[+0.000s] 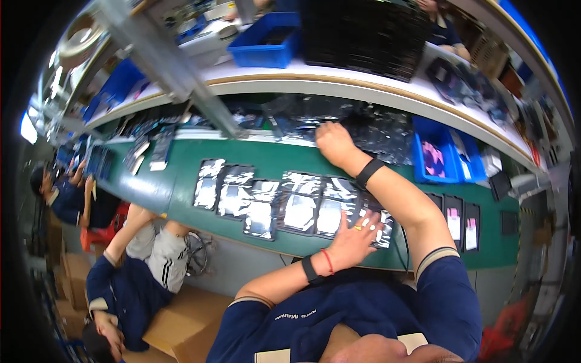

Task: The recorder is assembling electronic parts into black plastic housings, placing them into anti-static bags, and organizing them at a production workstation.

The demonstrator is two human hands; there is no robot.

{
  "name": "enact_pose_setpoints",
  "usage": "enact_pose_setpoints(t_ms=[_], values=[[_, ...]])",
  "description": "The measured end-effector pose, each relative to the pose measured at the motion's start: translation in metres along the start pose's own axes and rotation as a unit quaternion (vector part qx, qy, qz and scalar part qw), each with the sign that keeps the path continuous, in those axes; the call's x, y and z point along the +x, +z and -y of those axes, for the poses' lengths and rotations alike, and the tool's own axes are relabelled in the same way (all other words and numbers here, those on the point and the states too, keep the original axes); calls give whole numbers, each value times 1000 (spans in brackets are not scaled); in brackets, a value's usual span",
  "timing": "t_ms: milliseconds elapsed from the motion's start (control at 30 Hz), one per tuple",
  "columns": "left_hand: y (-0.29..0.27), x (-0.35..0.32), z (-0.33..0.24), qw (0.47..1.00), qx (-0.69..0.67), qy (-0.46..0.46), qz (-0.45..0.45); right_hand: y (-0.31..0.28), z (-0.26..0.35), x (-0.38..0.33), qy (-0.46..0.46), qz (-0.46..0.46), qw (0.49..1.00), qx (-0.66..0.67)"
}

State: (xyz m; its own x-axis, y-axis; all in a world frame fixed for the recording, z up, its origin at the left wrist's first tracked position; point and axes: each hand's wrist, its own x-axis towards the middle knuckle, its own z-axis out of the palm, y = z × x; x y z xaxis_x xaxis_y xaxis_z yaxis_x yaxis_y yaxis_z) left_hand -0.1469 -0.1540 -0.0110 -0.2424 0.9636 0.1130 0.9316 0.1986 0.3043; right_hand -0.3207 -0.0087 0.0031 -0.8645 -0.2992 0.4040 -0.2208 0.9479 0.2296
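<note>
My left hand lies on the right end of a row of flat black trays with glossy, film-like panels, its fingers spread. A red cord and a dark band are on that wrist. My right hand reaches across the row to the back of the green bench, beside a heap of shiny, clear-to-dark plastic film. Its fingers are curled, and their tips and anything in them are hidden. Right of my right forearm lie black trays holding pink-and-white pieces.
Blue bins with pink pieces stand at the right back. A white shelf edge and slanted metal post border the bench's rear. Another blue bin sits on the shelf. A seated person and cardboard box are at left.
</note>
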Motion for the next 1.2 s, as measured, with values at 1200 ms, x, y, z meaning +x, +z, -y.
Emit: enact_pose_setpoints(t_ms=[1200], values=[[-100,-28,153,992,-81,-65,69,-128,81,-169,78,107,971,200]])
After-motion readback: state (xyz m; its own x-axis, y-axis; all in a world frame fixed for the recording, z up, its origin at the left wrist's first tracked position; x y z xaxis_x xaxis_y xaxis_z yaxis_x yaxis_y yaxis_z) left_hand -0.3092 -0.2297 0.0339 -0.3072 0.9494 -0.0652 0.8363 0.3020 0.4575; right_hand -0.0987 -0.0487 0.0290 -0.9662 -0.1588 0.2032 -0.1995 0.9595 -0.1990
